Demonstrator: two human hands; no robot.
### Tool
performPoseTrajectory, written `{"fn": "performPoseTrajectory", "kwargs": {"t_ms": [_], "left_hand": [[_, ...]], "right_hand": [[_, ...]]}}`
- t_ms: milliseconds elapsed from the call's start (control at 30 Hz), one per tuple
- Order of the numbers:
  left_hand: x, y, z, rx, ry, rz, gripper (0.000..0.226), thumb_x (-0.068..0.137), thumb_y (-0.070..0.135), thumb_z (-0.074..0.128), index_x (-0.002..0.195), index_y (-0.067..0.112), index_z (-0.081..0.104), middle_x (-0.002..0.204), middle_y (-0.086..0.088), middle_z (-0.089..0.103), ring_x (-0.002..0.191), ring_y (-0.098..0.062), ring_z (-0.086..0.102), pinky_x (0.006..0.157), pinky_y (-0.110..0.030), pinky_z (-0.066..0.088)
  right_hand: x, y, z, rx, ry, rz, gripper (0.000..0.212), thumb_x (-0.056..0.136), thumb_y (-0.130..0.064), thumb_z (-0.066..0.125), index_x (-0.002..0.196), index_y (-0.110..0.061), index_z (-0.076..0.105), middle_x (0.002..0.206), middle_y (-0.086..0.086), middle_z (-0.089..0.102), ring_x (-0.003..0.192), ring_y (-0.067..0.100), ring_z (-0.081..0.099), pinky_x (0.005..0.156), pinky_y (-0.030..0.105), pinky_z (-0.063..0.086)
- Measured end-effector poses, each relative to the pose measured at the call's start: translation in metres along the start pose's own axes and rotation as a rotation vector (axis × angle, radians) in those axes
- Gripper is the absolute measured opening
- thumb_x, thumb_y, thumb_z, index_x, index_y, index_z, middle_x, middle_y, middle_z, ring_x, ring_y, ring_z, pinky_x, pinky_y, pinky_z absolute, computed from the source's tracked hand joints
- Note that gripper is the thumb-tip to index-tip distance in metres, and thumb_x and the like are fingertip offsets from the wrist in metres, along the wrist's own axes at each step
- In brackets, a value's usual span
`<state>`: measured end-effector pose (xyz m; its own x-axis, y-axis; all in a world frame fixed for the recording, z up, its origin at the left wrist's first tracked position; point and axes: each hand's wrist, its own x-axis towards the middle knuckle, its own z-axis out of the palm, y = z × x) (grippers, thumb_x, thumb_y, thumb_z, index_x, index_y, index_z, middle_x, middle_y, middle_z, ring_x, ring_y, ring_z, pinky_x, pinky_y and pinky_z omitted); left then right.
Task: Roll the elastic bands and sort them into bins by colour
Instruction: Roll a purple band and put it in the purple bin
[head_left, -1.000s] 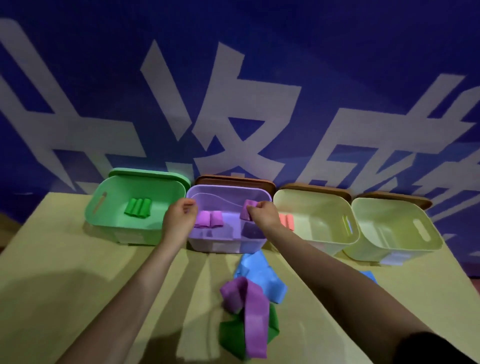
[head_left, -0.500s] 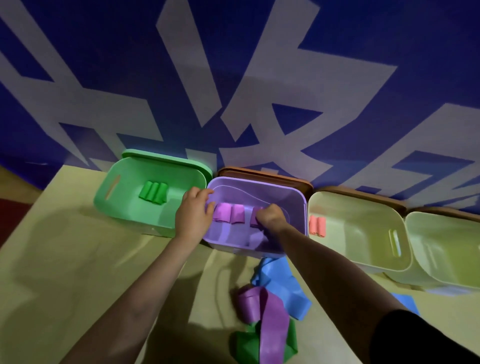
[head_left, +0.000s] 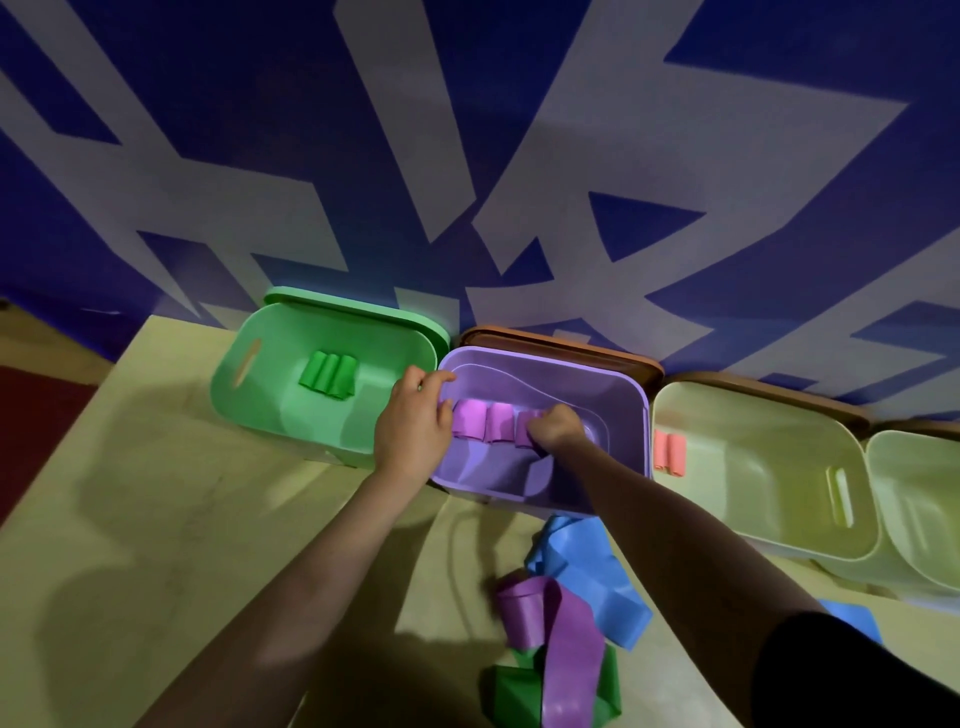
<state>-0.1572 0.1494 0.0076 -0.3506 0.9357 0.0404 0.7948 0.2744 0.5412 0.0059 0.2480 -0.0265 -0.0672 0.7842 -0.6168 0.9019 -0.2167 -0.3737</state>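
Since a second ago, right hand (head_left: 556, 428) lowered into lilac plastic bin (head_left: 631, 410), fingers curled round third rolled purple elastic band (head_left: 525, 427) beside two rolls. Left hand (head_left: 413, 423) gripping rim. Released loosely, could unroll.

A yellow-green table (head_left: 171, 519) stands against a blue wall (head_left: 779, 41) bearing large pale characters (head_left: 571, 171).
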Motion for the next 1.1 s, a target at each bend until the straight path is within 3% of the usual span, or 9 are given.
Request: {"fn": "performPoseTrajectory", "kwargs": {"t_ms": [233,467,767,1100], "left_hand": [[0.000,0.000,0.001,0.029,-0.001,-0.006,0.030,0.091,0.018,0.057,0.121,0.018,0.059,0.111,-0.009,0.050,0.096,-0.030,0.055,0.064,-0.036,0.043],[-0.001,0.001,0.000,0.029,-0.006,-0.015,0.030,0.091,0.018,0.056,0.121,0.018,0.059,0.111,-0.009,0.049,0.097,-0.030,0.055,0.065,-0.038,0.044],[-0.002,0.002,0.000,0.035,-0.008,-0.014,0.030,0.091,0.021,0.057,0.121,0.018,0.059,0.110,-0.008,0.050,0.095,-0.029,0.056,0.062,-0.032,0.038],[-0.001,0.005,0.001,0.078,0.003,-0.037,0.033,0.091,0.027,0.057,0.123,0.019,0.059,0.112,-0.006,0.050,0.097,-0.026,0.056,0.062,-0.031,0.038]], "right_hand": [[0.008,-0.002,0.005,-0.009,0.025,-0.032,0.032,0.095,-0.016,0.049,0.116,0.004,0.063,0.121,0.021,0.062,0.115,0.034,0.057,0.095,0.033,0.043],[0.010,0.003,0.009,0.121,0.069,-0.015,0.025,0.090,-0.012,0.055,0.106,0.001,0.067,0.112,0.020,0.067,0.106,0.035,0.061,0.087,0.033,0.046],[0.012,0.018,0.009,0.327,0.095,0.082,0.032,0.087,-0.026,0.066,0.111,-0.005,0.066,0.112,0.013,0.068,0.105,0.028,0.063,0.080,0.028,0.048],[0.012,0.016,0.008,0.287,0.139,0.078,0.028,0.091,-0.020,0.060,0.111,-0.002,0.066,0.112,0.016,0.066,0.106,0.030,0.062,0.070,0.023,0.040]]}}
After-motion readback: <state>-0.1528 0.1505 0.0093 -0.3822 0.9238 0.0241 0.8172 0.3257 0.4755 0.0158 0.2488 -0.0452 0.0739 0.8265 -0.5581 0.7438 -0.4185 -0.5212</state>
